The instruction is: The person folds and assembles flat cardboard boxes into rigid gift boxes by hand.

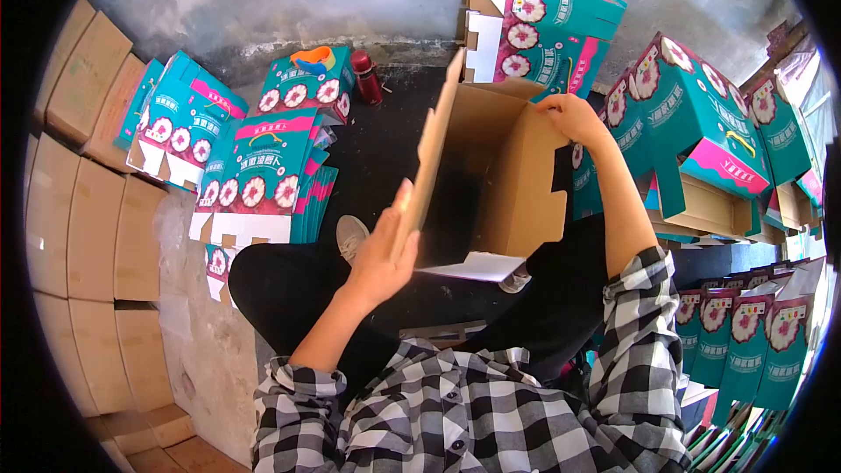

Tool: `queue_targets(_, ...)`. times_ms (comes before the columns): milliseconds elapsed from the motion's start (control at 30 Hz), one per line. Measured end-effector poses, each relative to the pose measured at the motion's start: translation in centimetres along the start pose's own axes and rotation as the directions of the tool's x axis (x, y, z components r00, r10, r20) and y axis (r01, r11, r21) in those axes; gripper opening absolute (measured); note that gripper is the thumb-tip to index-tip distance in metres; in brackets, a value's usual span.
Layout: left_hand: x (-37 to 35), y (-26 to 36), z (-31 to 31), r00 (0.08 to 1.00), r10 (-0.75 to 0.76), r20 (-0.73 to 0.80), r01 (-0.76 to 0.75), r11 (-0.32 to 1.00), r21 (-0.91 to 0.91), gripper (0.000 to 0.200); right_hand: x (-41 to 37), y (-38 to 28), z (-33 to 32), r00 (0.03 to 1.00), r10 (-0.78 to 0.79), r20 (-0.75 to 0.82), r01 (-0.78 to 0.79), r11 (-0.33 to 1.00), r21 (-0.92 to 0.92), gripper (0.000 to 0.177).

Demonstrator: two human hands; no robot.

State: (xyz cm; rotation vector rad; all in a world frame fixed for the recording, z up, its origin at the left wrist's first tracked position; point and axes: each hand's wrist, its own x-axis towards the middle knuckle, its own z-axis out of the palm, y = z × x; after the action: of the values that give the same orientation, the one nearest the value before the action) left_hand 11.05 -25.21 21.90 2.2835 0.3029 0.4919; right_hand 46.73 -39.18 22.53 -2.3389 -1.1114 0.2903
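Observation:
Between my knees stands a cardboard box [526, 188], opened out with its bare brown inside facing up. Its end flaps stick out, and a white-faced flap [477, 265] shows at the near side. My left hand [381, 258] grips the edge of the left wall, thumb and fingers on either side of it. At the far right corner, my right hand [574, 118] pinches the top edge of the box. Whether the bottom is closed is hard to see in the dark interior.
Flat green printed cartons lie in stacks [258, 166] on the left and against the wall [543, 35]. Formed green boxes [701, 123] stand at right. Brown cartons [92, 228] line the left side. A red bottle [366, 79] and a tape roll [314, 60] are near the wall.

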Motion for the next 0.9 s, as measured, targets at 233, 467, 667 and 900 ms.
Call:
queue_targets(233,0.1,-1.4,1.2,0.949,-0.14,0.282,0.042,0.944,0.329,0.075,2.1,-3.2,3.1,0.997,0.079,0.006,-0.066,0.87,-0.489,0.03)
queue_targets(467,0.5,-3.1,1.3,0.953,0.082,0.291,-0.171,0.94,0.296,0.08,4.0,-1.3,7.0,0.954,-0.28,-0.102,0.129,0.696,-0.707,0.016)
queue_targets(667,1.0,-2.9,1.8,0.916,0.106,0.386,-0.208,0.95,0.233,0.075,5.0,-0.4,9.4,0.975,-0.15,-0.165,0.031,0.824,-0.565,0.021)
queue_targets(900,0.3,-3.3,2.3,0.905,0.136,0.402,-0.251,0.936,0.247,0.065,6.9,3.8,8.5,0.967,0.235,-0.094,-0.18,0.898,0.401,0.052)
